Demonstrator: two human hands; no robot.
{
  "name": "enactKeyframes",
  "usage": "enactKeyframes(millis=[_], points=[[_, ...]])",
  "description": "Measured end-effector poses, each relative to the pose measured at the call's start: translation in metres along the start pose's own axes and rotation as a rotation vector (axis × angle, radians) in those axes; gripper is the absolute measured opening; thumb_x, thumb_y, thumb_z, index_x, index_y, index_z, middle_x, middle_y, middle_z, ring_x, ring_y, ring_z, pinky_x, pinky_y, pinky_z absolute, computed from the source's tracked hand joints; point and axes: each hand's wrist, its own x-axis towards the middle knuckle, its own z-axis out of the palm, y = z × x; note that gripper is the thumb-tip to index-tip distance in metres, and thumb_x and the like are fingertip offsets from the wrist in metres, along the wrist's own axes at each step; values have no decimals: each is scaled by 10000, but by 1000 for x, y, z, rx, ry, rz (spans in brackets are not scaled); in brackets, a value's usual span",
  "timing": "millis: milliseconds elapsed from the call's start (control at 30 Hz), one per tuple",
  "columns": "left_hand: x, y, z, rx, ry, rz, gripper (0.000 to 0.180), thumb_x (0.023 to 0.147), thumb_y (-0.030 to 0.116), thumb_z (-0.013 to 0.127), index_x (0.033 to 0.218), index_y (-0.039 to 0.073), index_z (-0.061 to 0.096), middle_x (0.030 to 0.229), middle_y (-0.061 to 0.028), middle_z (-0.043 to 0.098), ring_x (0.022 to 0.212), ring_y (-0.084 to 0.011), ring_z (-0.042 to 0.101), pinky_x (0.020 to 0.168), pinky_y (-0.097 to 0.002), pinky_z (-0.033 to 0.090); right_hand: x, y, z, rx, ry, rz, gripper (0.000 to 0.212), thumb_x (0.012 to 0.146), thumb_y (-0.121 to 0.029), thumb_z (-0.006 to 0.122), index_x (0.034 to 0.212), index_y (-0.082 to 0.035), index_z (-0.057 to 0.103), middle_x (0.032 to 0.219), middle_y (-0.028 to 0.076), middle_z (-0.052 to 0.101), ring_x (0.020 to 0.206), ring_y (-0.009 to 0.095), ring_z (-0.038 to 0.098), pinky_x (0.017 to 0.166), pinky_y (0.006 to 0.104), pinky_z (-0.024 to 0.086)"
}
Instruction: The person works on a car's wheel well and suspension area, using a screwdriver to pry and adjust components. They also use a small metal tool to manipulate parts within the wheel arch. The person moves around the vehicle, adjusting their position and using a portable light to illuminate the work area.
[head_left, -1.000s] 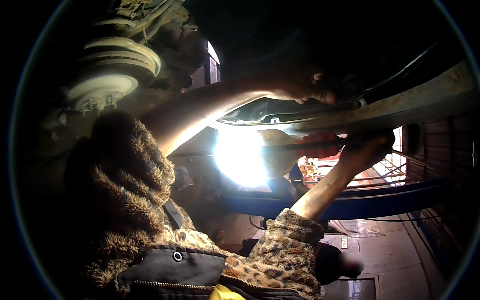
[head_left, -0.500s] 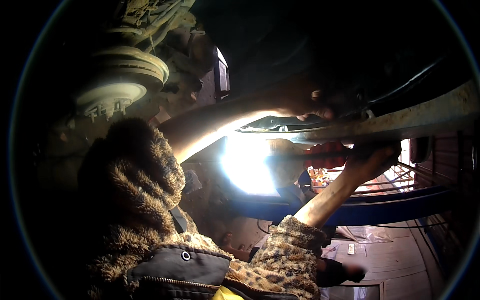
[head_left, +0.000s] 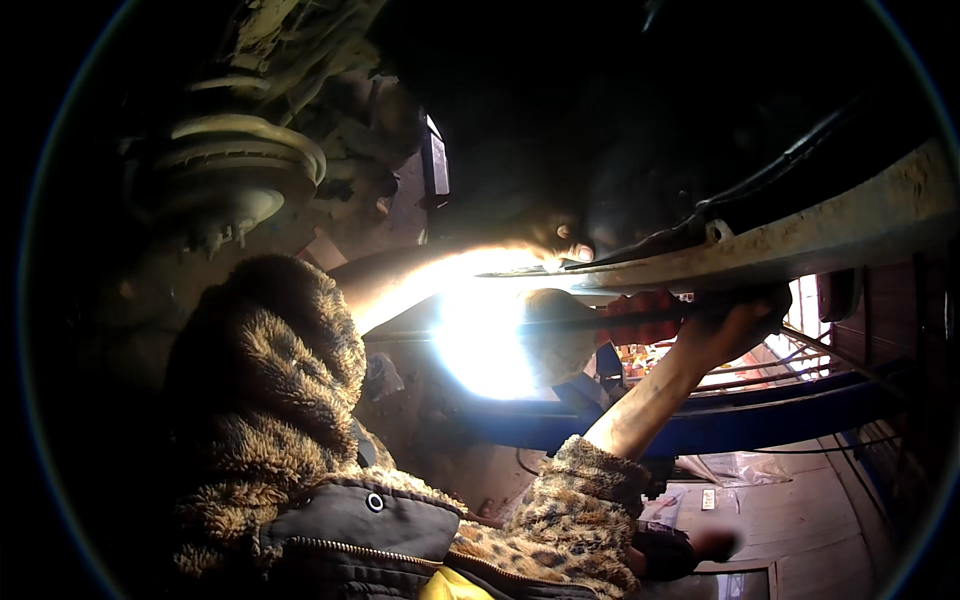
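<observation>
Fingers, left hand [head_left: 548,245]: two tips show, bent at the edge of a dark panel; whether they grip anything, I cannot tell.
Fingers, right hand [head_left: 742,320]: bent in deep shadow; whether they are closed on something, I cannot tell.
Wheel disc [head_left: 240,150]: far left, dusty and round, studs pointing down, well apart from both hands.
Left sleeve [head_left: 290,350]: brown, shaggy, bunched up the arm.
Left forearm [head_left: 425,285]: stretched out to the right, nearly level, rising slightly to the wrist, brightly lit along its lower side.
Glare [head_left: 487,340]: white, just below that forearm, washing out what lies behind it.
Dark rod [head_left: 575,325]: runs almost level across the glare toward the right hand; its right end is lost in shadow.
Right forearm [head_left: 650,395]: slants up and right out of a spotted, fleecy cuff [head_left: 590,470].
Rusty rail [head_left: 800,225]: curves from beneath the left fingertips to the right edge, above the right hand.
Blue beam [head_left: 740,425]: passes behind the right forearm.
</observation>
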Motion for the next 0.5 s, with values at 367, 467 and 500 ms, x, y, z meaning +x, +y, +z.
enactKeyframes(millis=[367,467,500], points=[[-17,9,6,-172,-34,-94,307,814,358,707,861,60,654,661,-25,626,570,-91,580,520,-243,472,0,16,-16,-409,-44,-459,391,944,-358,489,958,30,529,1001,168,517,905,301,523,762,429,419],[-17,3,0,-169,-42,-75,386,813,412,680,970,59,673,742,-33,649,616,-98,590,566,-261,499,1,11,-4,275,7,22,420,946,-380,484,998,35,530,1040,170,507,942,298,514,806,433,416],[-19,6,1,-188,-55,-67,395,815,416,676,974,55,672,756,-33,651,628,-100,592,578,-259,502,-3,8,-4,270,40,87,473,946,-413,458,1041,46,520,1046,167,500,947,294,508,830,426,412]])
